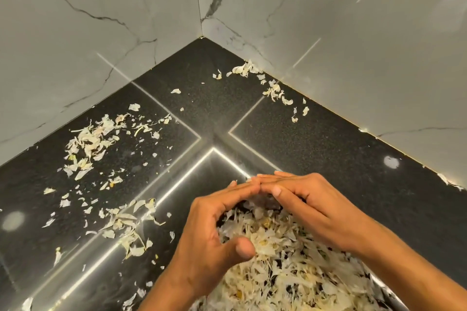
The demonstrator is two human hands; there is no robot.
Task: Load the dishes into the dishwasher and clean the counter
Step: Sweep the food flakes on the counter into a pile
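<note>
Clearly peels: garlic skins [285,255], featherlight, papery, scatter easily.
Hands: left hand [214,230] and right hand [310,207] cupped, fingertips meeting, corralling the heap.
Hold: scoop from underneath off the table [316,139].

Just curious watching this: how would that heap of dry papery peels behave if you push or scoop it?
The peel pile probably feels very light: thin, curled flakes. It likely scatters rather than slides as one, as the stray peels across the black counter suggest. Both cupped hands, left hand and right hand, should corral it.
</note>
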